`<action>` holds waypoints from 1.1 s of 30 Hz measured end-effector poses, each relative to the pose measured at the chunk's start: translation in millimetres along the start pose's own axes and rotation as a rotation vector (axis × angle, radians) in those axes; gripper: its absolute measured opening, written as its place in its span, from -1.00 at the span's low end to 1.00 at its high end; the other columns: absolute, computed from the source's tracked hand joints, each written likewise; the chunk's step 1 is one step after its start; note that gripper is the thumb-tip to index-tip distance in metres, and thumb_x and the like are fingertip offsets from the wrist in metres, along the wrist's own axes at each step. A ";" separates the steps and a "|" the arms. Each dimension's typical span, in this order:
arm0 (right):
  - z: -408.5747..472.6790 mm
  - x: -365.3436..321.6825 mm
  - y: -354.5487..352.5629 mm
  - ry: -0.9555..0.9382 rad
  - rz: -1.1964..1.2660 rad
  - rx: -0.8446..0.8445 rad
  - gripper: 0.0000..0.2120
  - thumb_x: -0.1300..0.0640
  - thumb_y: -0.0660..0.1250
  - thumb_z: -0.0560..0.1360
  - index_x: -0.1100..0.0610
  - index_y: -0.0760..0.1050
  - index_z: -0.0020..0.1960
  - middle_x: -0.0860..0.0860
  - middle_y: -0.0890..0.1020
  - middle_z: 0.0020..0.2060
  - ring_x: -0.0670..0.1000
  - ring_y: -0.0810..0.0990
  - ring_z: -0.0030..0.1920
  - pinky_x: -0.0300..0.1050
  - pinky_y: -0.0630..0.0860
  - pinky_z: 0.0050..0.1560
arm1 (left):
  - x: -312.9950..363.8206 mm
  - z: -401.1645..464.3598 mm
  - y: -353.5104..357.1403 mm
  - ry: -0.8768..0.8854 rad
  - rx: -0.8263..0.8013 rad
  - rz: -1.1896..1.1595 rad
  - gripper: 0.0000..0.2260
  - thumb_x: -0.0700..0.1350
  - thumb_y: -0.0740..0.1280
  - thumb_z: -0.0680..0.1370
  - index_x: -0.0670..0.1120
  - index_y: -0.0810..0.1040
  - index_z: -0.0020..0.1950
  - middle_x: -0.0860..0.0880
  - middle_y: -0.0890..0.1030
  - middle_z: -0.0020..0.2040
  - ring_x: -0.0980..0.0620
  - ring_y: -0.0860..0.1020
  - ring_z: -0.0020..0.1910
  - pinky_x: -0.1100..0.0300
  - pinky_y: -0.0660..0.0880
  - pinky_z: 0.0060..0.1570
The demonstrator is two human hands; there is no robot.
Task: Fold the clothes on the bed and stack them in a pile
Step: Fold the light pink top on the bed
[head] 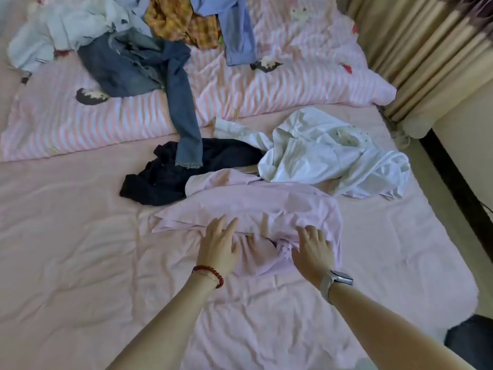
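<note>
From my remote seat: the bed [80, 236] carries a striped quilt [266, 97] at its far side, heaped with unfolded jeans [138, 68] and shirts. Nearer than the quilt, a white garment [320, 153] and a dark one [160, 177] lie crumpled. Nearest, the lilac garment [253, 201] sits bunched, thin, limp and light, I judge, likely to slide on the sheet; best pinched at a hem or shoulder seam. Left hand [218, 247] lies flat on it, fingers straight. Right hand [312, 249] appears spread over a fold, though its fingertips may be gathering cloth.
</note>
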State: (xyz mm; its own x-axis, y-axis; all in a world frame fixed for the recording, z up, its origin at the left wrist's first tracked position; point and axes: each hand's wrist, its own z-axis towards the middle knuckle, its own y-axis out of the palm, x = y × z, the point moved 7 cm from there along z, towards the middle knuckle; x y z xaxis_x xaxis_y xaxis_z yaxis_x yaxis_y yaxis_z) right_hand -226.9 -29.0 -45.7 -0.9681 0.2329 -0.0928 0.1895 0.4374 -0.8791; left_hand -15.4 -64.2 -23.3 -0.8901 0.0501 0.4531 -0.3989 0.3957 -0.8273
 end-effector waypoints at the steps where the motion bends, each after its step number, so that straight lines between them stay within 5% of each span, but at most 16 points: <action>1: 8.7 4.5 5.5 0.019 -0.046 -0.018 -0.51 0.01 0.18 0.52 0.04 0.17 0.41 0.02 0.30 0.32 0.10 0.29 0.31 -0.01 0.33 0.21 | -1.0 15.8 7.6 0.041 0.002 0.106 -0.49 -0.09 0.20 0.56 0.02 0.14 0.50 -0.07 0.08 0.52 -0.09 0.05 0.48 -0.01 0.22 0.37; 4: 28.4 19.6 23.1 0.084 -0.064 -0.036 -0.68 0.05 0.12 0.56 0.06 0.32 0.30 0.02 0.39 0.27 0.11 0.36 0.26 -0.03 0.33 0.16 | -8.4 51.8 27.3 0.068 -0.051 0.301 -0.55 0.01 0.16 0.59 0.11 0.16 0.48 0.00 0.01 0.54 -0.06 -0.09 0.51 -0.07 0.01 0.41; 7: 33.2 19.8 24.7 0.081 0.254 -0.072 -0.81 0.11 0.07 0.59 0.06 0.39 0.15 0.11 0.61 -0.03 0.18 0.55 -0.01 -0.04 0.40 -0.08 | -10.0 66.6 23.1 0.088 0.005 0.146 -0.82 -0.12 0.17 0.59 -0.07 0.55 0.07 0.00 0.54 0.17 -0.03 0.38 0.30 0.06 0.18 0.28; 10: 15.1 6.1 5.0 0.011 0.558 -0.077 -0.90 0.09 0.11 0.57 -0.08 0.36 -0.06 0.02 0.57 -0.33 0.14 0.53 -0.26 -0.03 0.45 -0.21 | -18.2 50.8 -8.9 0.018 0.105 -0.244 -0.87 -0.19 0.15 0.60 -0.12 0.47 -0.09 0.03 0.55 -0.21 -0.03 0.52 -0.19 0.12 0.38 -0.17; 15: -24.5 -42.8 -34.7 -0.167 0.657 -0.119 -0.74 0.08 0.12 0.59 -0.12 0.28 -0.26 -0.10 0.43 -0.54 0.02 0.47 -0.44 -0.14 0.44 -0.37 | -63.8 -4.8 -67.8 -0.214 0.286 -0.506 -0.77 -0.23 0.12 0.60 0.02 0.31 -0.22 0.07 0.45 -0.33 0.17 0.42 -0.35 0.41 0.33 -0.39; 19: -11.3 -93.9 -121.6 -0.306 0.714 0.139 -0.89 0.12 0.14 0.60 0.02 0.43 -0.04 -0.18 0.43 -0.46 -0.20 0.43 -0.40 -0.29 0.27 -0.35 | -70.8 -20.3 -148.4 -0.195 0.463 -0.466 -0.88 -0.25 0.11 0.60 -0.16 0.34 -0.13 0.10 0.43 -0.33 0.15 0.40 -0.35 0.43 0.28 -0.42; 24: -24.7 -162.6 -255.1 -0.469 0.797 0.472 -0.90 0.17 0.19 0.58 0.09 0.47 -0.07 -0.20 0.44 -0.40 -0.11 0.42 -0.33 -0.20 0.28 -0.24 | -59.5 -44.7 -284.3 -0.076 0.782 -0.559 -0.90 -0.28 0.12 0.59 -0.17 0.35 -0.12 -0.05 0.46 -0.28 -0.06 0.39 -0.27 0.22 0.21 -0.30; 29: -100.1 -230.8 -380.9 -0.554 0.838 0.824 -0.83 0.17 0.17 0.59 0.18 0.51 0.06 0.00 0.54 -0.27 0.00 0.46 -0.26 -0.16 0.29 -0.26 | -36.6 -105.1 -421.6 0.107 1.019 -0.611 -0.90 -0.27 0.10 0.61 -0.21 0.40 -0.04 -0.05 0.41 -0.18 0.00 0.34 -0.19 0.26 0.18 -0.25; 33: -183.3 -270.9 -439.7 -0.618 0.926 1.046 -0.87 0.19 0.18 0.58 0.16 0.50 -0.02 -0.02 0.48 -0.38 -0.12 0.35 -0.36 -0.18 0.26 -0.28 | -21.8 -171.0 -509.6 0.328 1.111 -0.661 -0.91 -0.28 0.11 0.61 -0.18 0.34 -0.08 0.07 0.35 -0.30 0.11 0.26 -0.33 0.33 0.22 -0.29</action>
State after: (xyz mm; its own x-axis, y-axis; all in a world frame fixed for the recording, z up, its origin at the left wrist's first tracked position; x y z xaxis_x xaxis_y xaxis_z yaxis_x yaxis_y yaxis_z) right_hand -17.9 -125.2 451.7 -0.5434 -0.4328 -0.7193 0.8069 -0.5057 -0.3053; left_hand 244.9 -110.1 445.2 -0.4295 0.4187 0.8001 -0.8384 -0.5140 -0.1811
